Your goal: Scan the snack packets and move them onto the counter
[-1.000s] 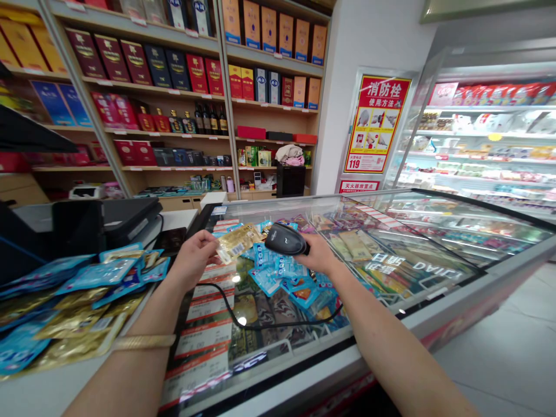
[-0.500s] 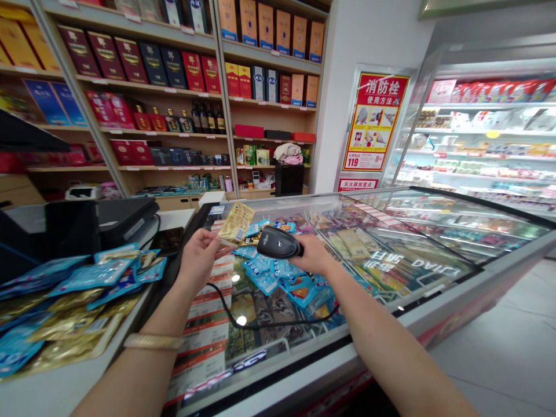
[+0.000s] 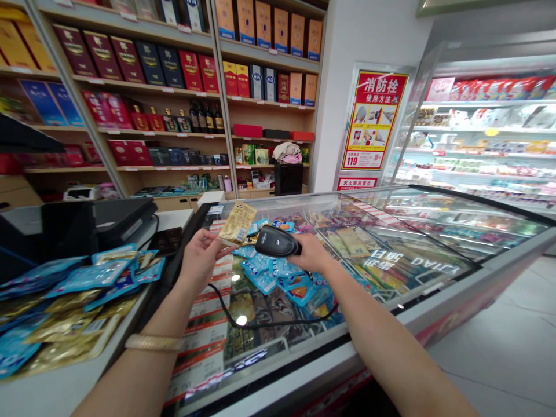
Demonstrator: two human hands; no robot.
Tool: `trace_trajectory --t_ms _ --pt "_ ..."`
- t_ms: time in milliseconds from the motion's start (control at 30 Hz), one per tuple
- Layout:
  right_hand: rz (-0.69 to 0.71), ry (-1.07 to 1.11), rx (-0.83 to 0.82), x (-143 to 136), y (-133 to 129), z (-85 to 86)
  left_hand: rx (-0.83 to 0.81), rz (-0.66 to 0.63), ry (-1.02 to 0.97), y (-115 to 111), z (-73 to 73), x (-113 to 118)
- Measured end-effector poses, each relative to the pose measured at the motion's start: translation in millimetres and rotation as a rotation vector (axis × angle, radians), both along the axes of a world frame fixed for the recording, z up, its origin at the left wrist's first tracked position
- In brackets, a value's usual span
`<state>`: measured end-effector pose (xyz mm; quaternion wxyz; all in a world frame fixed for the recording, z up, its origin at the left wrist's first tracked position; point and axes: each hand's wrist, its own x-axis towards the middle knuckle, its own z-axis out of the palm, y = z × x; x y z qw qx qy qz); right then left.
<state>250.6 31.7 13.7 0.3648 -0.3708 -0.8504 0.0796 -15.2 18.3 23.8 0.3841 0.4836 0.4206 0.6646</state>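
Observation:
My left hand [image 3: 204, 255] pinches the lower left corner of a gold packet [image 3: 238, 223], which is tilted up over the freezer's glass top. My right hand [image 3: 310, 253] is wrapped round the handle of a black barcode scanner [image 3: 277, 241], whose head faces left towards the packet without touching it. A black cable [image 3: 278, 325] loops across the glass below both hands. Under and behind the scanner lie several blue packets [image 3: 260, 272]. At the left, a pile of blue packets [image 3: 93, 278] and gold packets [image 3: 69, 330] rests on the white counter.
A glass-topped freezer [image 3: 391, 333] stretches to the right. Black counter equipment [image 3: 117, 223] stands at the left, with a dark phone-like object [image 3: 168, 240] beside it. Shelves of boxes and bottles [image 3: 174, 90] line the back wall, and a refrigerated display [image 3: 486, 139] stands at the right.
The view has shifted very slightly. Both hands keep nearly the same places, with the gold packet and the scanner still held.

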Motion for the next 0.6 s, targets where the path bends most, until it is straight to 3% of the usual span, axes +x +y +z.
trace_trajectory --t_ms 267,400,500,600 --pt "-0.017 0.028 0.008 0.6 2.2 -4.4 -0.003 0.027 -0.021 -0.3 1.1 1.1" --pt "-0.038 0.045 0.043 1.6 3.6 -7.9 -0.024 0.128 -0.057 -3.2 9.7 -0.9" --pt "-0.021 0.051 0.041 2.6 4.5 -9.3 -0.058 0.232 -0.069 -12.3 23.5 -17.9" --pt "-0.013 0.058 0.039 4.1 5.8 -10.5 -0.104 0.349 -0.09 -30.3 38.2 -54.8"
